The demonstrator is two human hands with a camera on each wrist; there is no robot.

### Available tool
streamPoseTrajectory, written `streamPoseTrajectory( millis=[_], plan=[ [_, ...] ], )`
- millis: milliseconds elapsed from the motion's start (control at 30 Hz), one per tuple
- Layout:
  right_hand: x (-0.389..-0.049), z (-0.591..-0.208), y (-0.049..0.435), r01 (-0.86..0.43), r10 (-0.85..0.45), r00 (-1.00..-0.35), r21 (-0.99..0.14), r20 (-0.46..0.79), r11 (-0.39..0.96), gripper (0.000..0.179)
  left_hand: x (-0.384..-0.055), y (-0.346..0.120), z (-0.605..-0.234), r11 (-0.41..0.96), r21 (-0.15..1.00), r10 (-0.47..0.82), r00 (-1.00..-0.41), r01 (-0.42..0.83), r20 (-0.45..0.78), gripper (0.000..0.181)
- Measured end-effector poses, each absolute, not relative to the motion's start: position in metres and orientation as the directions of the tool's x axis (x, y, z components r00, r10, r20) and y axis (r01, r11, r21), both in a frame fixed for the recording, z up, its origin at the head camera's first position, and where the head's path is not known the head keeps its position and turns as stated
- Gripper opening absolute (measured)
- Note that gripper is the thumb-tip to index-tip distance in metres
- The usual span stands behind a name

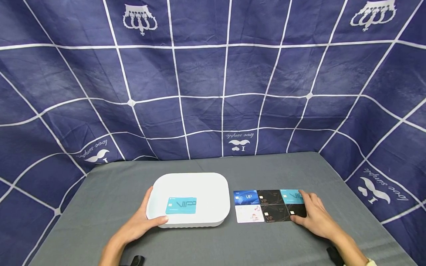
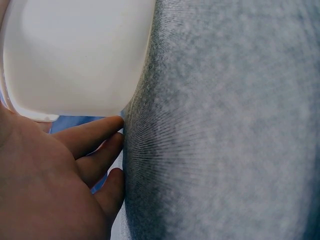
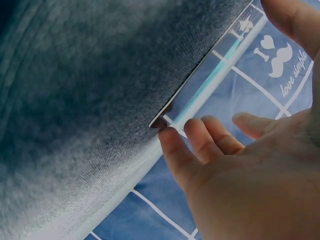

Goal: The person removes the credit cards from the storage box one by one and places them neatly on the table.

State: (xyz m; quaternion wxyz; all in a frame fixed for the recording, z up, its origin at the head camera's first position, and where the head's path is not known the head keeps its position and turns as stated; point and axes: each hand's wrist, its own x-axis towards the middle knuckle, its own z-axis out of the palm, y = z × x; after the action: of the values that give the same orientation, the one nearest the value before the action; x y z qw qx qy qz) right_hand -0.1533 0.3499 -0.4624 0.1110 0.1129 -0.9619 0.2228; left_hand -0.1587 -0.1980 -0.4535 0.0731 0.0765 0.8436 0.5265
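Observation:
At the near left corner of a white plastic box [image 1: 213,192] with rounded corners, my left hand [image 1: 138,225] rests with its thumb over the front edge and fingers along the side. A teal VIP card [image 1: 181,205] lies on the box's white surface. Cards sit edge to edge in two rows to the right: blue [image 1: 241,198], black [image 1: 274,194] and teal [image 1: 288,195] behind; white with pink flowers [image 1: 249,213] and two black ones in front. My right hand [image 1: 317,217] touches the right end, index finger at the back teal card, thumb at the front black card [image 1: 297,209].
Grey cloth [image 1: 196,244] covers the table. Blue curtains with white grid lines [image 1: 203,74] hang behind and on both sides. A strip of grey cloth separates the box from the cards.

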Motion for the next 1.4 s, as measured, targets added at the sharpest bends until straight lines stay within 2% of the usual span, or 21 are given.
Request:
streamPoseTrajectory(
  millis=[367, 633, 900, 1400],
  plan=[
    [-0.1534, -0.4627, 0.3494, -0.278, -0.174, -0.946, -0.409, 0.272, 0.869, 0.091, -0.1590, -0.1968, -0.4518, 0.433, 0.900, 0.202, -0.978, 0.042, -0.052, 0.114],
    [-0.1558, -0.4617, 0.3494, -0.307, -0.187, -0.935, -0.427, 0.301, 0.851, 0.073, -0.1594, -0.1966, -0.4515, 0.417, 0.908, 0.206, -0.977, 0.039, -0.052, 0.114],
    [-0.1562, -0.4613, 0.3513, -0.333, -0.173, -0.916, -0.448, 0.362, 0.830, 0.068, -0.1594, -0.1970, -0.4519, 0.421, 0.906, 0.204, -0.978, 0.042, -0.050, 0.114],
    [-0.1564, -0.4559, 0.3515, -0.288, -0.165, -0.946, -0.491, 0.279, 0.822, 0.063, -0.1594, -0.1957, -0.4520, 0.406, 0.912, 0.204, -0.978, 0.055, -0.032, 0.115]
  ],
)
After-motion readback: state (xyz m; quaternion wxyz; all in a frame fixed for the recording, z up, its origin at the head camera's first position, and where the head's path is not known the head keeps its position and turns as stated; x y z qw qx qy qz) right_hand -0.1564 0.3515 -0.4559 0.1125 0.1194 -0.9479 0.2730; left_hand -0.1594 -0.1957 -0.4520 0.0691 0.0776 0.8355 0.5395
